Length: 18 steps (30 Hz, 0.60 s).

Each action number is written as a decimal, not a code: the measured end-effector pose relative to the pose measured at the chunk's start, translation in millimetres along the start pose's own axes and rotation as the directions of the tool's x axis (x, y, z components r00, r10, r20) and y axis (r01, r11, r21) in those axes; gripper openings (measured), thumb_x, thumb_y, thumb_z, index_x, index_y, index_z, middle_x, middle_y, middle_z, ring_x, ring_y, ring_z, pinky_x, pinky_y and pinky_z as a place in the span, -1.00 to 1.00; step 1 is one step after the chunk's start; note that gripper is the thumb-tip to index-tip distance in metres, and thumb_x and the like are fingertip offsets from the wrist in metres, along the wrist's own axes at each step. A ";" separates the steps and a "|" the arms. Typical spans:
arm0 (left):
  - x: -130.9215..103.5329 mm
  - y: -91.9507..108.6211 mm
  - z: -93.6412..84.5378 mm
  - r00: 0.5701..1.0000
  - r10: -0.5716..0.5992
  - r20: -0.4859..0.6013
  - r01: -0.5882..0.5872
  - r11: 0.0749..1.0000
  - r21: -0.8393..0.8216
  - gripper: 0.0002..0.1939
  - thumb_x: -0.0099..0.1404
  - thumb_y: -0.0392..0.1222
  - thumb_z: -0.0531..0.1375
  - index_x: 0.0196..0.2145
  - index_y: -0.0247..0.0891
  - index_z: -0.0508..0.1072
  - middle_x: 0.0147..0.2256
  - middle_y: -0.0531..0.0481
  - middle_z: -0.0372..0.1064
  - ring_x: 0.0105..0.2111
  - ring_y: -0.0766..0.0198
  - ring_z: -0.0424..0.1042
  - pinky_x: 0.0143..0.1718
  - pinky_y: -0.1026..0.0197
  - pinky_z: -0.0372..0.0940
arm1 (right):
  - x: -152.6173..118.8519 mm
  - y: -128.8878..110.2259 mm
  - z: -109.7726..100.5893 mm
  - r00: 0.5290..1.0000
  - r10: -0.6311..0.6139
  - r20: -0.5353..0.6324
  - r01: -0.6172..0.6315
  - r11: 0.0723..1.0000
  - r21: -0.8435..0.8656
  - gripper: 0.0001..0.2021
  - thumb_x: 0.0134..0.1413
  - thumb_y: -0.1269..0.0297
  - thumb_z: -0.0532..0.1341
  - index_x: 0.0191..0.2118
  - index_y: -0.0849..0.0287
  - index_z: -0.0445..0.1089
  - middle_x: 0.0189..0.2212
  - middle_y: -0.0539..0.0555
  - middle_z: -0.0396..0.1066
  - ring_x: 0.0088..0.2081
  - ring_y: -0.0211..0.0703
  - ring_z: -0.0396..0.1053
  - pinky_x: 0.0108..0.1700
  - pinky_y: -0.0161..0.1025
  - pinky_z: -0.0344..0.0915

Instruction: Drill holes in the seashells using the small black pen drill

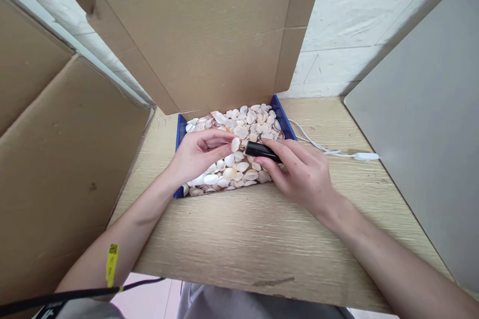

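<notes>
Between the thumb and fingers of my left hand (204, 152) is a small white seashell (235, 144), pinched by its edge. My right hand (301, 167) grips a black mini drill (262, 151), its brass-coloured chuck (243, 146) right up against the shell. A thin line shows on the far side of the shell, too fine to make out. Both hands are above a blue-sided box (283, 118) full of loose seashells (230, 173), mostly white and cream, some striped or yellowish. My hands hide part of the shells.
The box's cardboard lid (198, 40) stands raised behind it. Large cardboard (75, 169) walls the left side, and a grey panel (422, 109) the right. A white cable with an inline switch (365, 156) lies on the wooden table (224, 239). A black cable (75, 293) crosses near my left forearm.
</notes>
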<state>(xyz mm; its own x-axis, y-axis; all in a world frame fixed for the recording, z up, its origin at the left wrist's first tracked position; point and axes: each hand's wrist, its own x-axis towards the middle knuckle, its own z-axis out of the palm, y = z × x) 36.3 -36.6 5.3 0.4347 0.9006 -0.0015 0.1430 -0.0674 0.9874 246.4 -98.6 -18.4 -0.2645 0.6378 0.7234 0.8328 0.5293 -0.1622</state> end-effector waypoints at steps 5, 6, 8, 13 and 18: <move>-1.5 4.4 1.9 0.999 -0.019 0.037 0.020 1.000 -0.022 -0.78 0.11 -0.21 0.35 -0.24 -0.28 0.58 -0.34 -0.04 0.57 -0.36 0.26 0.55 -0.24 0.21 0.47 | 1.1 -0.5 0.0 1.000 0.005 0.014 -0.006 1.000 0.021 -0.73 0.16 0.21 0.22 -0.10 0.29 0.37 -0.34 0.08 0.50 -0.34 -0.25 0.43 -0.29 -0.32 0.32; -2.0 4.9 2.0 0.999 -0.018 0.045 0.020 0.999 -0.041 -0.77 0.12 -0.22 0.34 -0.22 -0.27 0.57 -0.32 -0.04 0.57 -0.34 0.26 0.55 -0.22 0.20 0.47 | 1.0 -0.4 0.1 1.000 0.010 0.011 -0.010 1.000 0.023 -0.73 0.16 0.22 0.22 -0.10 0.30 0.38 -0.34 0.09 0.50 -0.34 -0.24 0.43 -0.29 -0.31 0.32; -3.0 4.9 1.5 0.998 -0.005 0.061 0.009 0.999 -0.052 -0.73 0.12 -0.24 0.34 -0.17 -0.24 0.56 -0.30 -0.03 0.56 -0.33 0.26 0.55 -0.20 0.19 0.47 | 0.5 0.1 0.3 1.000 0.016 0.007 -0.017 1.000 0.025 -0.73 0.16 0.22 0.22 -0.10 0.30 0.37 -0.33 0.10 0.50 -0.34 -0.24 0.44 -0.28 -0.31 0.33; -3.6 1.4 -2.5 0.993 0.027 0.114 -0.031 0.999 0.040 -0.63 0.10 -0.24 0.35 -0.09 -0.19 0.54 -0.29 -0.03 0.51 -0.34 0.30 0.49 -0.31 0.28 0.43 | -0.7 0.9 0.9 1.000 0.029 0.009 -0.029 1.000 0.006 -0.73 0.17 0.20 0.21 -0.08 0.25 0.36 -0.32 0.08 0.51 -0.32 -0.22 0.44 -0.28 -0.30 0.34; -1.4 1.3 -2.9 0.984 0.152 0.095 -0.167 0.970 0.175 -0.73 0.14 -0.23 0.34 -0.16 -0.12 0.58 -0.19 -0.03 0.50 -0.26 0.30 0.46 -0.29 0.30 0.39 | 0.0 0.8 0.9 1.000 0.012 0.007 -0.012 1.000 -0.015 -0.73 0.17 0.20 0.21 -0.10 0.28 0.37 -0.31 0.09 0.51 -0.32 -0.24 0.44 -0.29 -0.32 0.32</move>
<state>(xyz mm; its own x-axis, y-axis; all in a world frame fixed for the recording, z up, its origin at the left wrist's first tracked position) 33.3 -36.7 7.0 0.5339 0.8348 0.1340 0.2216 -0.2911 0.9307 246.6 -97.7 -19.1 -0.2580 0.6482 0.7164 0.8431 0.5132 -0.1607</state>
